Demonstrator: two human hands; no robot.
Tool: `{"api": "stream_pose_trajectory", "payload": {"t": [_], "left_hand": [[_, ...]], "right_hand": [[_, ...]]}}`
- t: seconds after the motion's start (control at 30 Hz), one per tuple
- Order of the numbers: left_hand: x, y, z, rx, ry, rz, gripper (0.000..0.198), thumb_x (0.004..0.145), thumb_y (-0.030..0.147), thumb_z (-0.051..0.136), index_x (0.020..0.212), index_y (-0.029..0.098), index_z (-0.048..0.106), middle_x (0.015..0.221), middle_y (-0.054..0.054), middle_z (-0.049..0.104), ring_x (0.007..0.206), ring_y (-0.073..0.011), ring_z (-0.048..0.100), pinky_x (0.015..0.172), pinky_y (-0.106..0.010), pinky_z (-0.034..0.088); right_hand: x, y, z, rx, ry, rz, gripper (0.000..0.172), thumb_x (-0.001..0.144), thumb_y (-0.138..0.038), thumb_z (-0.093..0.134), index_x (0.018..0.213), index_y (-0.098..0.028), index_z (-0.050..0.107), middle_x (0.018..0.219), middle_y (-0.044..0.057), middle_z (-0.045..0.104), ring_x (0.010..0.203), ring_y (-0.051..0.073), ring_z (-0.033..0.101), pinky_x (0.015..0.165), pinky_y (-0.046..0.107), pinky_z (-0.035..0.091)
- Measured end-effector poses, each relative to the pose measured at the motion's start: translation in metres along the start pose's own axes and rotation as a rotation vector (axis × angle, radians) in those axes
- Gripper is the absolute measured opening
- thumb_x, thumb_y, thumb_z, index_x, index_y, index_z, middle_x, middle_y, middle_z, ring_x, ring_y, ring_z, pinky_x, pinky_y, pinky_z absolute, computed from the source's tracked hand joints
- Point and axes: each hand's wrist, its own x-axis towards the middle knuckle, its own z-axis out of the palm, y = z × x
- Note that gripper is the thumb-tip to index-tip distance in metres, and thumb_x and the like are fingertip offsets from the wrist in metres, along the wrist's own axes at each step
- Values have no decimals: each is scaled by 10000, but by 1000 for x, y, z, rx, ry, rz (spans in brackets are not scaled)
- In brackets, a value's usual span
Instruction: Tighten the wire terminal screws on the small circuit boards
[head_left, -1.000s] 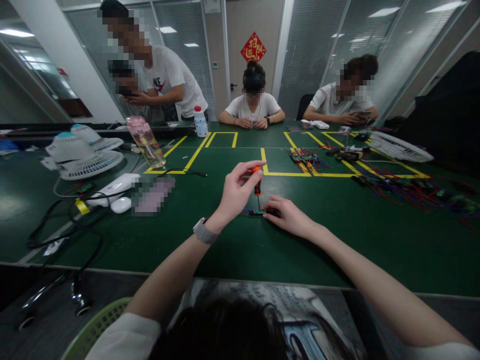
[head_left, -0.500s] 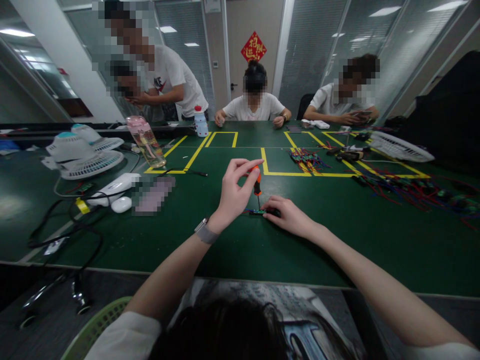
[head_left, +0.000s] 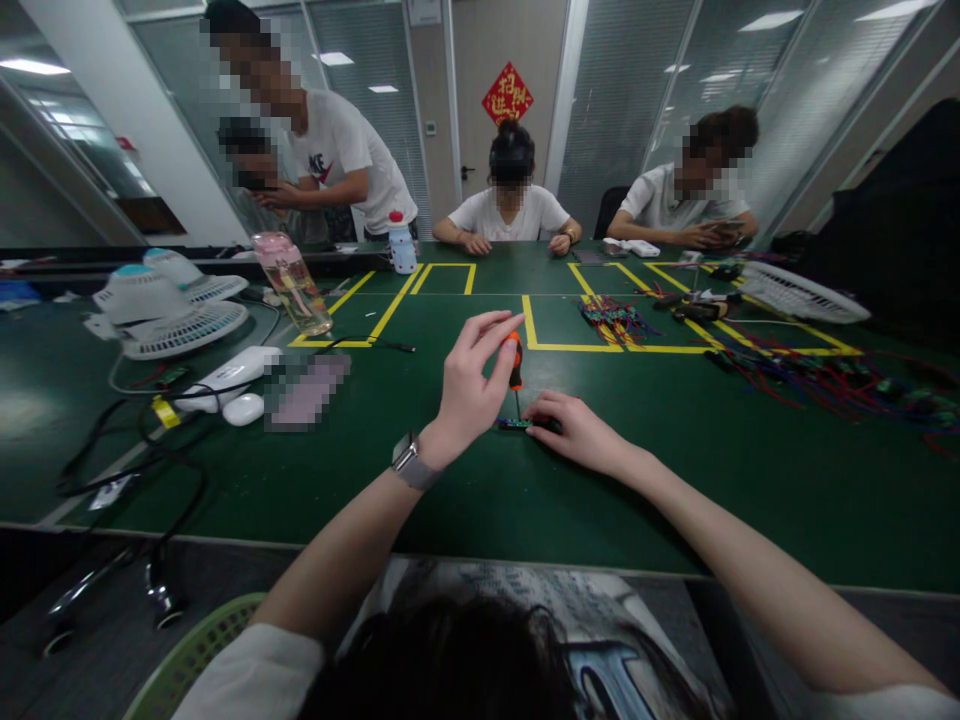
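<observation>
My left hand [head_left: 478, 372] is closed around the orange and black handle of a screwdriver [head_left: 516, 372], which stands upright with its shaft pointing down. The screwdriver's tip meets a small green circuit board [head_left: 514, 424] lying on the green table [head_left: 420, 510]. My right hand [head_left: 570, 428] rests on the table with its fingers on the board's right end, pressing or pinching it there. A dark piece shows under those fingers; I cannot tell whether it belongs to the board.
Wired circuit boards [head_left: 615, 320] lie in a bundle ahead, with more tangled wires [head_left: 840, 385] at the right. Left are a pink-lided bottle [head_left: 294, 285], white fan parts [head_left: 176, 310], black cables [head_left: 199, 470] and a blurred flat object [head_left: 309, 392]. Several people are across the table.
My left fingers have turned slightly around the screwdriver handle, and the wrist has rolled a little. My right hand stays in place. The person opposite has lowered a hand to the table.
</observation>
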Motion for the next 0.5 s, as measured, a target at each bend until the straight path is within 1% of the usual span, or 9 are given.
{"api": "stream_pose_trajectory", "payload": {"t": [0.07, 0.13, 0.2, 0.27, 0.33, 0.4, 0.43, 0.5], "left_hand": [[0, 1, 0, -28, -8, 7, 275, 956, 214, 471, 1173, 209, 639, 1177, -78, 631, 1103, -183, 590, 980, -344, 466], [-1, 2, 1, -61, 17, -29, 233, 932, 234, 529, 1120, 224, 666, 1072, -54, 656, 994, -167, 617, 912, -317, 491], [-1, 2, 1, -67, 53, -78, 182, 886, 266, 607, 1034, 227, 706, 947, -35, 628, 874, -148, 605, 836, -286, 497], [-1, 0, 1, -79, 64, -132, 178, 881, 293, 606, 996, 231, 727, 923, -32, 588, 854, -142, 584, 818, -277, 490], [1, -2, 0, -165, 29, -191, 255, 928, 282, 499, 1051, 236, 717, 1031, -46, 597, 937, -153, 591, 876, -294, 482], [3, -5, 0, -313, -28, -251, 342, 947, 232, 401, 1158, 232, 670, 1190, -59, 606, 1037, -170, 601, 946, -330, 470], [4, -7, 1, -388, -50, -282, 359, 940, 214, 398, 1204, 227, 640, 1241, -65, 607, 1052, -177, 611, 953, -344, 476], [4, -9, 3, -494, -55, -339, 361, 923, 208, 444, 1246, 219, 605, 1238, -76, 631, 1025, -182, 639, 919, -347, 504]], "right_hand": [[0, 0, 0, 8, 1, 0, 105, 850, -150, 616, 931, -157, 683, 880, 60, 618, 794, 176, 594, 727, 291, 474], [0, -1, -1, 5, -3, 3, 106, 848, -150, 620, 931, -156, 685, 883, 62, 621, 791, 176, 595, 725, 292, 475], [1, -2, -1, -8, -6, 6, 106, 846, -149, 622, 931, -153, 686, 878, 63, 621, 797, 179, 594, 728, 295, 474], [1, -2, -1, -17, -4, 7, 108, 848, -152, 619, 931, -154, 688, 874, 63, 621, 805, 183, 594, 731, 297, 475], [1, -2, -1, -11, -1, 9, 112, 850, -157, 617, 933, -158, 691, 877, 65, 625, 811, 184, 598, 737, 300, 478], [1, -2, -1, 1, 0, 11, 115, 850, -159, 616, 938, -159, 691, 890, 68, 629, 815, 183, 604, 747, 302, 483], [1, -2, -1, 5, 0, 10, 116, 851, -160, 616, 940, -159, 691, 894, 69, 630, 817, 183, 606, 749, 303, 484], [0, -2, -1, 7, 0, 6, 116, 853, -162, 613, 940, -159, 690, 895, 68, 628, 817, 182, 606, 749, 302, 485]]}}
